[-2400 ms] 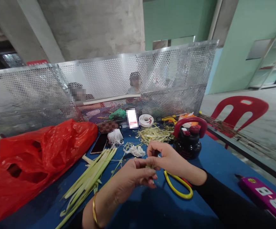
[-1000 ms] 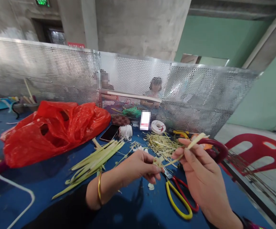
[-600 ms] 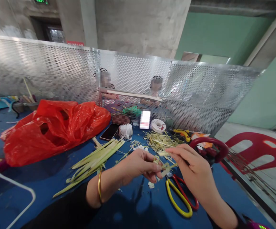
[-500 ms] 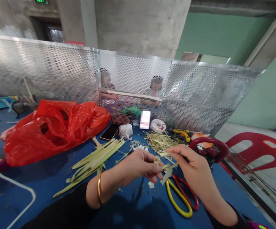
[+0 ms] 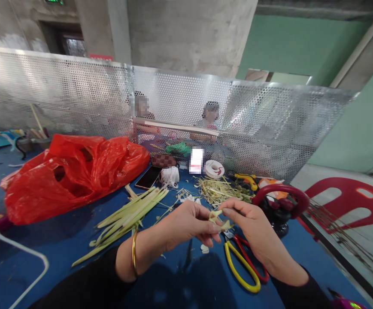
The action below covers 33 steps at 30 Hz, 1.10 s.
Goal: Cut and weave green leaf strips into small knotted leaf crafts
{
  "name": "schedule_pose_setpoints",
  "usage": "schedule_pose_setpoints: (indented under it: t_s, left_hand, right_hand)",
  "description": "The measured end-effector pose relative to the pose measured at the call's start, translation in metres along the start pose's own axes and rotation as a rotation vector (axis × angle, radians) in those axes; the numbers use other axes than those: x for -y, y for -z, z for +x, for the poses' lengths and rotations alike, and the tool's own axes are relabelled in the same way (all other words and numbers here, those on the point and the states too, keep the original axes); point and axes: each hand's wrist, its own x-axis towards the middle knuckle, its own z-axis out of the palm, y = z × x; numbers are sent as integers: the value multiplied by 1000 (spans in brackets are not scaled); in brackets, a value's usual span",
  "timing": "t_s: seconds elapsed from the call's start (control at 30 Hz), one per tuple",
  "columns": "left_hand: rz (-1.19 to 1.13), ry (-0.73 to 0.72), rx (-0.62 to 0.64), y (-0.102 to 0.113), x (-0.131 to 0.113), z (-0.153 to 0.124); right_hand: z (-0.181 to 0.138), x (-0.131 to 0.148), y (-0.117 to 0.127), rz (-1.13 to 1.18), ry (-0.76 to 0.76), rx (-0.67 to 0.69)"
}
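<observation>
My left hand (image 5: pixel 186 225) and my right hand (image 5: pixel 249 227) meet above the blue table (image 5: pixel 60 262), both pinching a small folded piece of pale leaf strip (image 5: pixel 218 218) between thumb and fingertips. A gold bangle sits on my left wrist. Scissors with yellow and red handles (image 5: pixel 242 264) lie on the table just under my right hand. A bundle of long pale green leaf strips (image 5: pixel 126 219) lies to the left of my left hand. A few small cut bits lie on the table below the hands.
A red plastic bag (image 5: pixel 70 174) fills the left. A phone (image 5: pixel 147 178), white thread, a tape roll (image 5: pixel 214 169), leaf trimmings (image 5: pixel 218 191) and a dark kettle with a red handle (image 5: pixel 279 206) stand behind. A perforated metal screen (image 5: pixel 173 111) backs the table, with two people beyond. A red chair (image 5: pixel 350 201) stands at right.
My right hand has drawn the long end of the strip down and in, closing up to my left hand. The strip now shows as a small folded piece between both hands.
</observation>
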Motion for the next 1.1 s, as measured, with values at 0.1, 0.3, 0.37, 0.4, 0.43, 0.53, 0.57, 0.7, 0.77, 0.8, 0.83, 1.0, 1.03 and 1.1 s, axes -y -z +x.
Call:
schedule_pose_setpoints:
  t_s: [0.1, 0.3, 0.37, 0.4, 0.43, 0.53, 0.57, 0.7, 0.77, 0.8, 0.83, 1.0, 1.03, 1.1]
  left_hand:
    - [-1, 0, 11, 0, 0, 0]
    - [0, -1, 40, 0, -3, -2]
    - [2, -6, 54, 0, -3, -2]
    - [4, -7, 60, 0, -3, -2]
    - [3, -5, 63, 0, -2, -2]
    - [-7, 3, 60, 0, 1, -1]
    - [-12, 2, 58, 0, 1, 0]
    - [-19, 4, 47, -1, 1, 0]
    - [-20, 17, 42, -2, 0, 0]
    - [-19, 24, 39, -2, 0, 0]
    - [-17, 29, 37, -3, 0, 0]
    - [14, 45, 48, -5, 3, 1]
    - [22, 54, 51, -5, 4, 1]
    - [40, 78, 53, -7, 5, 2]
  right_hand:
    - [-1, -1, -2, 57, 0, 18]
    - [-2, 0, -7, 211, -70, 98]
    - [-3, 1, -9, 226, -67, 101]
    - [-4, 2, -10, 227, -66, 98]
    - [-4, 3, -10, 225, -67, 94]
    - [-6, 5, -12, 196, -54, 67]
    - [-7, 6, -12, 171, -28, 55]
    - [-7, 7, -10, -18, 160, 54]
    - [-8, 8, -8, -125, 276, 90]
    - [-8, 8, -7, -173, 337, 109]
    - [-9, 9, -7, -220, 395, 124]
    - [-12, 12, -3, -477, 632, 108]
    - [-12, 12, -3, -515, 661, 114]
    - [-12, 14, -3, -549, 677, 134]
